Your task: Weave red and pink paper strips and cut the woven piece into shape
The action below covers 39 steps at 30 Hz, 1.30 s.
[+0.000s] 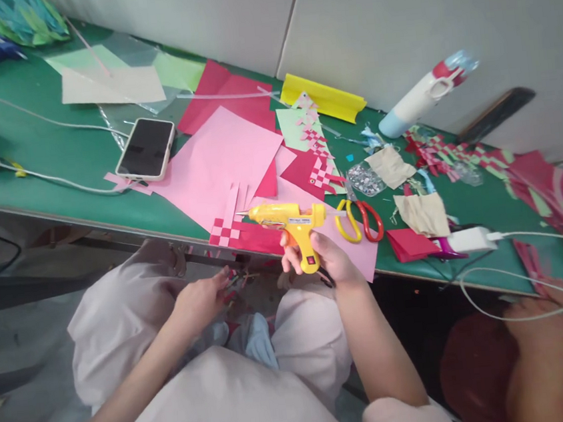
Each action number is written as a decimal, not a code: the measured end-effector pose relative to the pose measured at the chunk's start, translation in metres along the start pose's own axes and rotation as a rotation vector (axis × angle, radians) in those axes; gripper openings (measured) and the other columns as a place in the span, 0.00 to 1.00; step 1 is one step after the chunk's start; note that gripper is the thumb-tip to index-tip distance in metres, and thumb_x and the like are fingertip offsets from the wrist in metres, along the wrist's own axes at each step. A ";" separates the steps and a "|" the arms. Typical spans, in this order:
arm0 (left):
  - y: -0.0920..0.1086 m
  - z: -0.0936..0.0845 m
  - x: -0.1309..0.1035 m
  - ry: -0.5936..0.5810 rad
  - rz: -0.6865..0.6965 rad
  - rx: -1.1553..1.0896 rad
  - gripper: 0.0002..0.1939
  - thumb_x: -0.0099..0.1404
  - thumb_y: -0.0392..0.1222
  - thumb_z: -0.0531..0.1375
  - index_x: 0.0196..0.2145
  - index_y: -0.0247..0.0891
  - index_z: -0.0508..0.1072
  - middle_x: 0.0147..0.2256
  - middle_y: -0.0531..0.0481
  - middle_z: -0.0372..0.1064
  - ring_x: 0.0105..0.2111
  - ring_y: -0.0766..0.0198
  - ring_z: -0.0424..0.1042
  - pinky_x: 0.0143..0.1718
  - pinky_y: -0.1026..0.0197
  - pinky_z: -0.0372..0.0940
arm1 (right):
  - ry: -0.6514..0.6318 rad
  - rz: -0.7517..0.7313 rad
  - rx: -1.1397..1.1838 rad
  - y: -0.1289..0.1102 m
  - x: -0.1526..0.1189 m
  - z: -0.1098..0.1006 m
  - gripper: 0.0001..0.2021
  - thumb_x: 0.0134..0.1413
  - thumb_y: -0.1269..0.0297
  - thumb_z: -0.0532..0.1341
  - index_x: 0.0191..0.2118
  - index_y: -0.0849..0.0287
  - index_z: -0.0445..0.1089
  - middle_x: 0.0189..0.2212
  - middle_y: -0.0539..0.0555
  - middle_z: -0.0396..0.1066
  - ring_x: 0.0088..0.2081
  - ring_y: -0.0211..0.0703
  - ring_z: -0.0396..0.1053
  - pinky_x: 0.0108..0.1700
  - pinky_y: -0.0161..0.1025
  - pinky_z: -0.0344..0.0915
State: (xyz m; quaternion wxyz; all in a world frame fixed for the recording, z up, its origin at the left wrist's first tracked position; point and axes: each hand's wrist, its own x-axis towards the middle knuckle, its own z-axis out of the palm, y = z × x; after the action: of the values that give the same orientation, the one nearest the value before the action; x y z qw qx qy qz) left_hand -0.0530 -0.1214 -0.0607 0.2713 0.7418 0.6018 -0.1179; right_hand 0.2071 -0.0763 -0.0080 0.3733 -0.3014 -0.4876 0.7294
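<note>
My right hand [324,255] is closed around the handle of a yellow glue gun [290,218], whose nozzle points left above the table's front edge. Below that edge, over my lap, my left hand [207,298] has its fingers drawn together at the tips; what they hold, if anything, is too small to make out. Just beyond the nozzle lies a red and pink woven paper piece [224,230] with loose strips. Pink paper sheets [224,146] spread behind it. Scissors [360,219] with yellow and red handles lie right of the glue gun.
On the green table [53,195] lie a phone [147,149], white cables, cloth pouches [421,215] and woven paper strips [317,143]. A bottle [421,99] leans by the wall. At the lower right are another person's hands [542,324], near red strips.
</note>
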 end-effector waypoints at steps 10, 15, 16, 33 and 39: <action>0.013 -0.103 0.001 0.422 0.303 -0.001 0.15 0.66 0.42 0.52 0.45 0.40 0.76 0.37 0.47 0.75 0.32 0.60 0.73 0.31 0.62 0.63 | 0.125 0.012 -0.084 -0.002 -0.037 -0.019 0.24 0.59 0.42 0.52 0.46 0.60 0.67 0.31 0.56 0.68 0.23 0.40 0.63 0.28 0.43 0.65; 0.021 -0.107 0.043 0.447 0.445 0.077 0.14 0.66 0.41 0.53 0.39 0.36 0.77 0.36 0.43 0.72 0.38 0.54 0.71 0.39 0.56 0.66 | 0.130 -0.017 -0.088 0.000 -0.041 -0.022 0.24 0.59 0.42 0.52 0.45 0.59 0.66 0.34 0.57 0.69 0.24 0.40 0.63 0.29 0.43 0.64; 0.022 -0.106 0.048 0.453 0.450 0.085 0.13 0.65 0.42 0.54 0.39 0.35 0.77 0.36 0.43 0.71 0.39 0.53 0.71 0.41 0.54 0.66 | 0.125 -0.010 -0.086 0.001 -0.042 -0.022 0.24 0.59 0.42 0.52 0.45 0.60 0.66 0.34 0.58 0.69 0.24 0.40 0.64 0.29 0.43 0.64; 0.022 -0.106 0.058 0.414 0.496 0.250 0.14 0.69 0.42 0.50 0.39 0.35 0.74 0.36 0.44 0.70 0.38 0.56 0.70 0.41 0.56 0.65 | 0.175 -0.033 -0.065 0.005 -0.058 -0.025 0.23 0.59 0.43 0.52 0.41 0.59 0.68 0.36 0.60 0.69 0.22 0.37 0.61 0.29 0.43 0.63; 0.026 -0.108 0.052 0.409 0.484 0.331 0.15 0.70 0.42 0.49 0.44 0.37 0.74 0.38 0.44 0.69 0.39 0.56 0.70 0.38 0.57 0.65 | 0.197 -0.060 -0.025 0.009 -0.062 -0.025 0.21 0.59 0.44 0.53 0.41 0.59 0.68 0.39 0.59 0.69 0.22 0.36 0.60 0.31 0.42 0.62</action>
State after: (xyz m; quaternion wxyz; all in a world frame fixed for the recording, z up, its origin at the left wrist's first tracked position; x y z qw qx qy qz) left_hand -0.0315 -0.0229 0.0090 0.0411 0.9051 0.4231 0.0050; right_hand 0.2587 -0.1187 -0.0204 0.4375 -0.3617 -0.4665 0.6784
